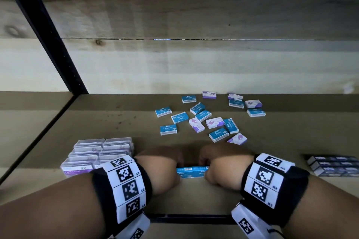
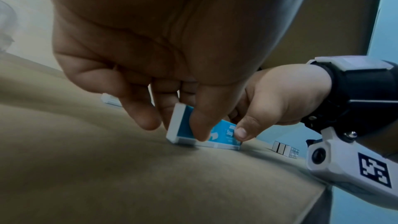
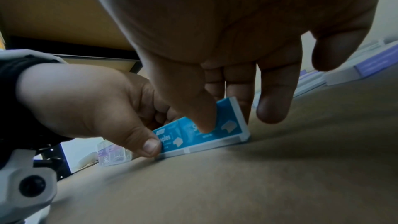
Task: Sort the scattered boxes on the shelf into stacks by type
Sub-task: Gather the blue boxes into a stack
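Near the front edge of the shelf (image 1: 108,122), between the two wrists, two blue staple boxes (image 1: 191,171) stand end to end on their long edges, tilted a little, their lower edges on the board. The left hand (image 1: 165,169) pinches its box with the thumb on the printed face and the fingers behind; the right hand (image 1: 219,169) does the same on the neighbouring box — neither hand is slack, both are curled onto cardboard. Farther back lies the scatter of blue boxes (image 1: 179,117) and purple-and-white boxes (image 1: 214,122), loose and at all angles, one or two overlapping. To the left a block of clear paper-clip cases (image 1: 93,153) is already grouped; to the right a dark-boxed stack (image 1: 330,166) sits apart. My judgement: the blue pile is only being started and most of the sorting remains. These little cartons look stiff and probably dense for their size, with smooth printed faces that could slide on one another — so a pinch across the two broad faces, or by the short ends, seems safest, and a stack built flat ought to hold better than one left on edge.
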